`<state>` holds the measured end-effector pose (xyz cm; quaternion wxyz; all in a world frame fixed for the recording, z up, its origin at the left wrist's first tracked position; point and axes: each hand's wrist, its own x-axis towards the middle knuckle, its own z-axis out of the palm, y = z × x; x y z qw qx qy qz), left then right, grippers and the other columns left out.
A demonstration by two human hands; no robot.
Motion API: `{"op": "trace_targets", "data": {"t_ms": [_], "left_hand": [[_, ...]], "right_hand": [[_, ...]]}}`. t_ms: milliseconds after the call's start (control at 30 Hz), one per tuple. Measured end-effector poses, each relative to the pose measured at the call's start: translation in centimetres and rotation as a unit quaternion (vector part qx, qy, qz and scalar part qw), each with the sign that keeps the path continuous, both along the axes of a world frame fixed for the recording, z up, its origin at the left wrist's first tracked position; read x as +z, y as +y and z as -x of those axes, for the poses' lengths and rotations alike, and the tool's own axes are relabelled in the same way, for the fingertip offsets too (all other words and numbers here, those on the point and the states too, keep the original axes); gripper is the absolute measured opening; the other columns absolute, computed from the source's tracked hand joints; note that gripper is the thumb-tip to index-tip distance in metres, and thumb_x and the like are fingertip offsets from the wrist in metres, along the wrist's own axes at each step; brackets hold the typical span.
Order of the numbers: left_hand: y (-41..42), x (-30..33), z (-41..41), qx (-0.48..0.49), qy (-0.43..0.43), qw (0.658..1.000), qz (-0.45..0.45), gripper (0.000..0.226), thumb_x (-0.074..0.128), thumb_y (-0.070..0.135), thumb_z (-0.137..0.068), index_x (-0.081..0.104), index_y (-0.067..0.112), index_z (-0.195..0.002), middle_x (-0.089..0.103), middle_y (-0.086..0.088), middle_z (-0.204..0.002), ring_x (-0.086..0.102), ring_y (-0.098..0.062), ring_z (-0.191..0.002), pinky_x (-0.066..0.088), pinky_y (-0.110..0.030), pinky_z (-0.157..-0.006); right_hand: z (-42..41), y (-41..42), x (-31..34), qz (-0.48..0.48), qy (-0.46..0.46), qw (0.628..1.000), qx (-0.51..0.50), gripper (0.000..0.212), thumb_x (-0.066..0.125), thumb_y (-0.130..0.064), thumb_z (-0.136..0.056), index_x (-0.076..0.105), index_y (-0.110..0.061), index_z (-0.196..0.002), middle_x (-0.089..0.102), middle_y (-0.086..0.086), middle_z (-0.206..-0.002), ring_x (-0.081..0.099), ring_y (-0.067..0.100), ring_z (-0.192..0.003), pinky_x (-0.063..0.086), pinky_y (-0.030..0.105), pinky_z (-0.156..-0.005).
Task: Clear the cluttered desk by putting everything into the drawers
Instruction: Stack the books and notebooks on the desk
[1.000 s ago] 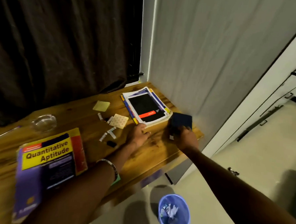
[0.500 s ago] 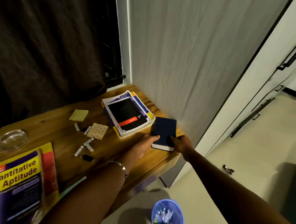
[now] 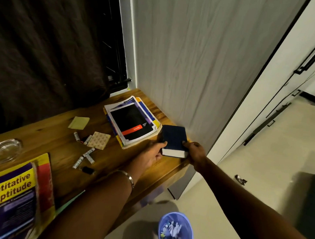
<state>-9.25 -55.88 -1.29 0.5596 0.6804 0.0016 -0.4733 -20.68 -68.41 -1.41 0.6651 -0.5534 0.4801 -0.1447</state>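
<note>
Both our hands have closed in since the earlier frame — left hand [image 3: 152,153] and right hand [image 3: 194,151] pinch the blue book [image 3: 174,139] at the desk [image 3: 114,164] right corner, flanking it to lift.

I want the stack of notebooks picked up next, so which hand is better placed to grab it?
Probably the left hand: it sits right beside the notebook stack, while the right hand is on the far side of the dark blue book both hands grip.
</note>
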Motion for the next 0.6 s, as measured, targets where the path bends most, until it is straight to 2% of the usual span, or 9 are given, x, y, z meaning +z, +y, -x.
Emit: {"op": "trace_targets", "data": {"t_ms": [33, 100, 200, 333, 433, 533, 600], "left_hand": [[0.0, 0.1, -0.1, 0.003, -0.007, 1.0, 0.002, 0.048, 0.065, 0.031, -0.088, 0.049, 0.013, -0.128, 0.063, -0.013, -0.116, 0.062, -0.016, -0.089, 0.048, -0.021, -0.057], [0.0, 0.2, -0.4, -0.001, -0.015, 1.0, 0.01, 0.047, 0.064, 0.027, -0.089, 0.047, 0.016, -0.13, 0.061, -0.012, -0.12, 0.062, -0.02, -0.1, 0.049, -0.023, -0.061], [0.4, 0.7, -0.6, -0.003, -0.027, 0.999, 0.029, 0.047, 0.063, 0.022, -0.09, 0.044, 0.019, -0.133, 0.057, -0.009, -0.128, 0.057, -0.025, -0.115, 0.051, -0.03, -0.079], [2.0, 1.0, -0.8, -0.014, -0.054, 0.997, 0.057, 0.048, 0.062, 0.02, -0.091, 0.045, 0.024, -0.136, 0.057, -0.004, -0.13, 0.055, -0.021, -0.114, 0.047, -0.034, -0.089], [4.1, 1.2, -1.2, -0.011, -0.062, 0.996, 0.069, 0.05, 0.064, 0.017, -0.09, 0.046, 0.025, -0.136, 0.057, -0.004, -0.13, 0.054, -0.022, -0.119, 0.045, -0.039, -0.099], [6.6, 1.3, -1.7, -0.003, -0.077, 0.993, 0.085, 0.05, 0.064, 0.016, -0.089, 0.047, 0.026, -0.135, 0.056, -0.002, -0.133, 0.054, -0.023, -0.121, 0.046, -0.037, -0.093], [8.7, 1.5, -1.9, 0.009, -0.086, 0.991, 0.098, 0.047, 0.062, 0.015, -0.091, 0.047, 0.022, -0.134, 0.055, -0.003, -0.135, 0.054, -0.023, -0.121, 0.045, -0.034, -0.088]], "right_hand": [[0.0, -0.1, 0.3, -0.003, -0.009, 1.0, 0.005, 0.018, 0.068, -0.026, -0.087, 0.056, -0.013, -0.089, 0.064, 0.007, -0.087, 0.062, 0.02, -0.074, 0.048, 0.027, -0.056], [0.3, -0.1, 1.0, 0.007, -0.009, 1.0, 0.028, 0.019, 0.069, -0.028, -0.086, 0.056, -0.014, -0.087, 0.064, 0.004, -0.083, 0.061, 0.016, -0.072, 0.045, 0.023, -0.054], [0.2, 0.1, 0.9, 0.007, -0.012, 0.999, 0.034, 0.023, 0.07, -0.03, -0.085, 0.059, -0.011, -0.094, 0.063, 0.003, -0.084, 0.06, 0.016, -0.073, 0.044, 0.022, -0.054], [-0.1, 1.6, 1.6, -0.001, -0.031, 0.999, 0.041, 0.019, 0.068, -0.021, -0.086, 0.06, -0.009, -0.097, 0.065, 0.006, -0.088, 0.062, 0.016, -0.075, 0.047, 0.023, -0.056], [-0.2, 3.3, 2.4, -0.007, -0.048, 0.997, 0.053, 0.011, 0.067, -0.017, -0.086, 0.057, -0.012, -0.088, 0.066, 0.008, -0.091, 0.063, 0.017, -0.076, 0.047, 0.024, -0.059], [-0.7, 5.4, 2.9, -0.008, -0.05, 0.997, 0.058, 0.021, 0.069, -0.017, -0.083, 0.054, -0.012, -0.096, 0.066, 0.011, -0.1, 0.064, 0.02, -0.082, 0.048, 0.026, -0.06], [-1.4, 7.6, 3.5, -0.009, -0.051, 0.997, 0.062, 0.026, 0.069, -0.017, -0.083, 0.051, -0.013, -0.1, 0.065, 0.009, -0.096, 0.064, 0.018, -0.077, 0.047, 0.024, -0.054]]}}
